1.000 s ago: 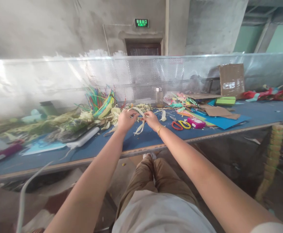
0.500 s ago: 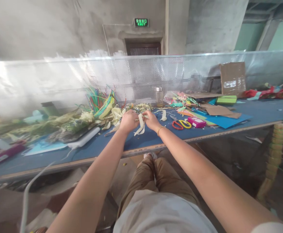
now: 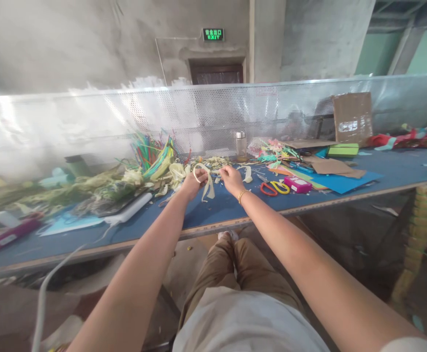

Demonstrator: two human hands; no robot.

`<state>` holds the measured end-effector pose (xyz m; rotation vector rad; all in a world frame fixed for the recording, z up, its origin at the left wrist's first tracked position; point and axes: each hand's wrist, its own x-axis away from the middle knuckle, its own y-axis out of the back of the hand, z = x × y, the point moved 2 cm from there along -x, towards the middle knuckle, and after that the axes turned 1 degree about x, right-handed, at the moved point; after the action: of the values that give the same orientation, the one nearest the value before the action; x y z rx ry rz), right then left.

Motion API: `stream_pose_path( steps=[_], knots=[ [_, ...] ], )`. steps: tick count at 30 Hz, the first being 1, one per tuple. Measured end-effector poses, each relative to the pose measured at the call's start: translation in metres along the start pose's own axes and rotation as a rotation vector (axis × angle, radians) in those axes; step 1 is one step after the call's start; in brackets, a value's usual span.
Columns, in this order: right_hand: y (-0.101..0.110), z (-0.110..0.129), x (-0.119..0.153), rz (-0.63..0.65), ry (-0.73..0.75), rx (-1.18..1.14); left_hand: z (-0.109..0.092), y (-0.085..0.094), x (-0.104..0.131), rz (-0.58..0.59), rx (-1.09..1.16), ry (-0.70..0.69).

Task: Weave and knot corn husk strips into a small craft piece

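Observation:
A cream-coloured paper-like strip (image 3: 209,187) hangs in a loop above the blue table. My left hand (image 3: 192,187) is closed on it, and the strip curls up over those fingers with its tail dangling down. To its right, my right hand (image 3: 231,180) is pinched shut, its fingertips at a thin pale end that seems to belong to the same strip; that link is too small to be sure of. Another pale strip (image 3: 247,174) lies just beyond the right hand. Red-handled scissors (image 3: 268,189) and yellow-handled scissors (image 3: 280,187) rest to the right.
Green and cream scraps (image 3: 114,188) heap up on the left beside a white power strip (image 3: 131,208). Coloured pipe cleaners (image 3: 143,151) stand behind. A glass bottle (image 3: 241,147), a magenta box (image 3: 297,185) and blue card (image 3: 352,182) are at the back and right.
My hands have moved apart, the left one shifting slightly left. The strip, which hung folded between them, now arches in a loop over my left fingers.

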<state>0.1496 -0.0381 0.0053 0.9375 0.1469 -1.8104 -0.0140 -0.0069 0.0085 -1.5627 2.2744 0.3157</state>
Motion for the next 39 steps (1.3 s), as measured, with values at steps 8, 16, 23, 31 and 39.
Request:
stream_pose_path(
  steps=[8, 16, 23, 31, 39],
  knots=[
    [0.002, -0.006, -0.001, -0.025, -0.148, 0.062, 0.000, -0.004, 0.001, 0.047, 0.134, 0.064],
    [0.009, 0.011, 0.005, -0.200, 0.174, 0.160, 0.003, 0.000, -0.003, 0.010, 0.058, 0.038],
    [0.002, 0.036, 0.021, 0.009, 0.360, 0.331, 0.005, 0.002, -0.003, -0.029, -0.056, 0.003],
    [-0.005, 0.035, 0.022, 0.026, 0.384, 0.417, 0.008, 0.004, -0.003, -0.068, -0.108, -0.005],
    [-0.009, 0.038, 0.025, 0.045, 0.402, 0.463, 0.000, -0.003, 0.003, -0.064, 0.023, 0.000]
  ],
)
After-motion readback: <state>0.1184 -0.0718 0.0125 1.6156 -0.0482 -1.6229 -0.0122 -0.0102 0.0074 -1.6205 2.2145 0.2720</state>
